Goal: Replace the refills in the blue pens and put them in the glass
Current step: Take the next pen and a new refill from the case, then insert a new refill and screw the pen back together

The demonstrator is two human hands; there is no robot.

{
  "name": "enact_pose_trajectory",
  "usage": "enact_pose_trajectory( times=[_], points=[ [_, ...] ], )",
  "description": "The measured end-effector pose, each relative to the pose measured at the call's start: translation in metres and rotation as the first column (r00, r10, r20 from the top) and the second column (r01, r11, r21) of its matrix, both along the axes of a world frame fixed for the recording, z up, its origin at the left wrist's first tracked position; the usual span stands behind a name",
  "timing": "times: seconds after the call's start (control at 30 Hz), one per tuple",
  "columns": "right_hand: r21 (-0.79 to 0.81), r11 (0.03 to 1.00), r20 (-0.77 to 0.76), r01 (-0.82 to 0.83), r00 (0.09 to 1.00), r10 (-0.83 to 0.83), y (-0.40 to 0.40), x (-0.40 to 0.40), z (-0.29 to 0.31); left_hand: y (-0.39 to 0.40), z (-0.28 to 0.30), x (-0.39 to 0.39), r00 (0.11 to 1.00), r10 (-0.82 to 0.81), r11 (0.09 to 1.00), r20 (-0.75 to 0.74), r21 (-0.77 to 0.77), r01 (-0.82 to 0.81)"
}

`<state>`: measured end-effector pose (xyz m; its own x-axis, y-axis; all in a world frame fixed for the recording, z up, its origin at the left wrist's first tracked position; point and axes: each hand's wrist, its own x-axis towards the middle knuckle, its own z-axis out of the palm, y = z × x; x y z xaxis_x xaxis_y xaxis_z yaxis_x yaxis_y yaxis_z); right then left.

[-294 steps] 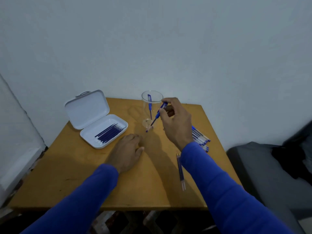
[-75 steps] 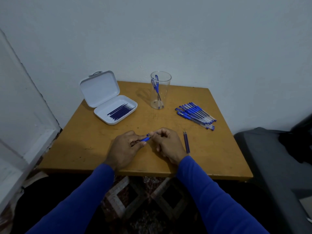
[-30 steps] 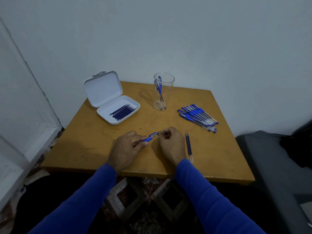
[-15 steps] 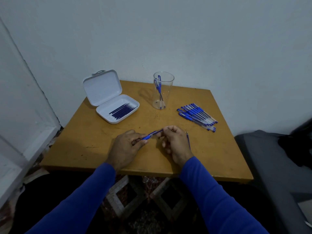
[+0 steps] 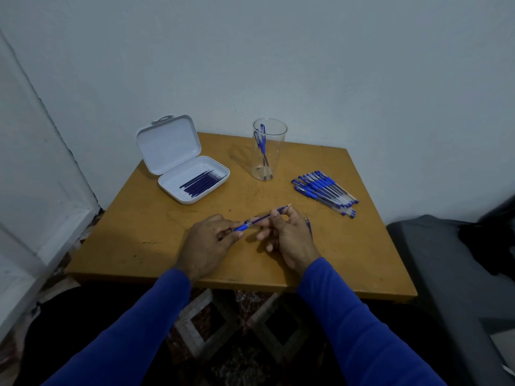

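Blue pen barrel (image 5: 242, 226) is pinched in my left hand (image 5: 206, 243), fingers curled round the grip end, and my right hand (image 5: 287, 236) has the thin refill (image 5: 269, 215) between thumb and fingertips, its metal tip poking out past my right fingers. The refill runs straight into the barrel, so both hands are joined by it just above the wooden table (image 5: 139, 218). Beyond my right hand sits the glass (image 5: 269, 151), upright, with pens inside. Off to the right of that hand lies the pile of pens (image 5: 326, 192). Past my left hand is the open white case (image 5: 184, 162) with spare refills (image 5: 202, 182). Just beside my right hand a couple of loose refills (image 5: 308, 225) peek out.
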<state>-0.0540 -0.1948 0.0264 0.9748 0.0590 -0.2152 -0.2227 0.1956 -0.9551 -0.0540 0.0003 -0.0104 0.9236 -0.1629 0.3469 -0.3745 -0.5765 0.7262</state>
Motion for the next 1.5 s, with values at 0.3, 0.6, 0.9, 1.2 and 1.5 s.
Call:
enact_pose_trajectory(
  times=[0.3, 0.6, 0.9, 1.2, 1.5],
  points=[
    [-0.056, 0.927, 0.034, 0.37, 0.929, -0.368, 0.003, 0.004, -0.005, 0.0, -0.001, 0.001, 1.0, 0.013, 1.0, -0.016, -0.004, -0.013],
    [-0.714, 0.558, 0.291, 0.423, 0.904, -0.313, -0.022, -0.002, -0.003, -0.001, -0.007, 0.005, 0.999, 0.03, 0.999, -0.028, 0.045, -0.029],
    [-0.898, 0.35, 0.173, 0.267, 0.945, -0.276, -0.054, -0.007, -0.02, 0.001, -0.009, 0.008, 0.999, 0.029, 0.997, -0.026, 0.077, -0.027],
    [-0.921, 0.313, 0.155, 0.233, 0.954, -0.256, -0.053, -0.007, -0.021, 0.0, -0.009, 0.007, 0.999, 0.04, 0.996, -0.024, 0.079, -0.038],
    [-0.923, 0.304, 0.159, 0.237, 0.953, -0.259, -0.054, -0.006, -0.02, 0.001, -0.009, 0.007, 0.999, 0.035, 0.995, -0.025, 0.099, -0.032]
  ],
)
